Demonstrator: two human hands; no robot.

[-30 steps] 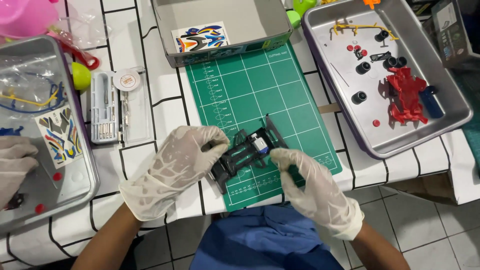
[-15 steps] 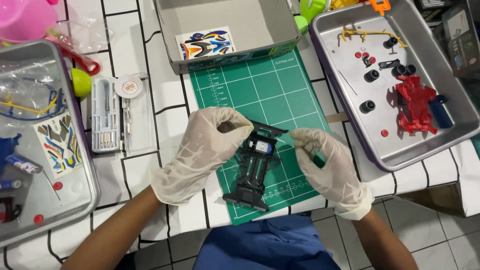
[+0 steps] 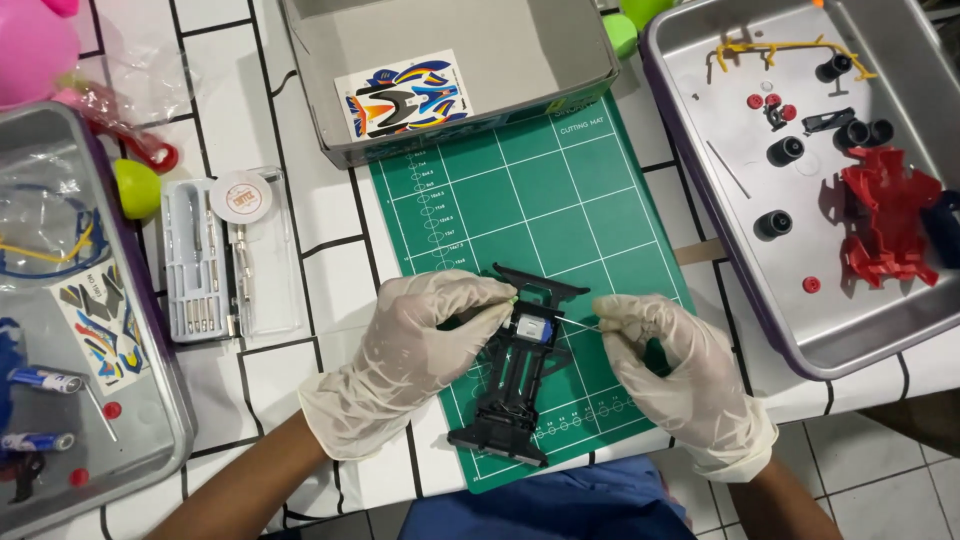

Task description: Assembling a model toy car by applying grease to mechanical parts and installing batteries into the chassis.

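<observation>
From the camera on your head, you look down at a white table with black lines [image 3: 330, 290]. A green cutting mat [image 3: 530, 200] lies in the middle.

On the mat sits a black toy car frame [image 3: 515, 385]. It lies flat, with its long side pointing away from you. A small silver motor [image 3: 533, 325] sits in the frame near the far end.

Your left hand [image 3: 410, 355] wears a pale glove. Its fingers are pinched together at the left side of the motor and touch the frame there. You cannot tell if something small is in that pinch.

Your right hand [image 3: 680, 375] wears a glove too. Its finger and thumb are squeezed shut on a thin metal pin [image 3: 578, 324]. The pin's tip points left at the motor.

Past the mat stands a grey box [image 3: 450, 60] with a bright sticker sheet [image 3: 405, 95] inside. To your right is a metal tray [image 3: 800, 345] with a red car body [image 3: 885, 225], small black wheels [image 3: 785, 150] and a yellow plastic piece [image 3: 790, 48]. To your left lies a clear tool case [image 3: 225, 255], just beside another metal tray [image 3: 150, 330]. That tray holds batteries [image 3: 45, 380] and another sticker sheet [image 3: 95, 320]. A green ball [image 3: 137, 188] sits by it.
</observation>
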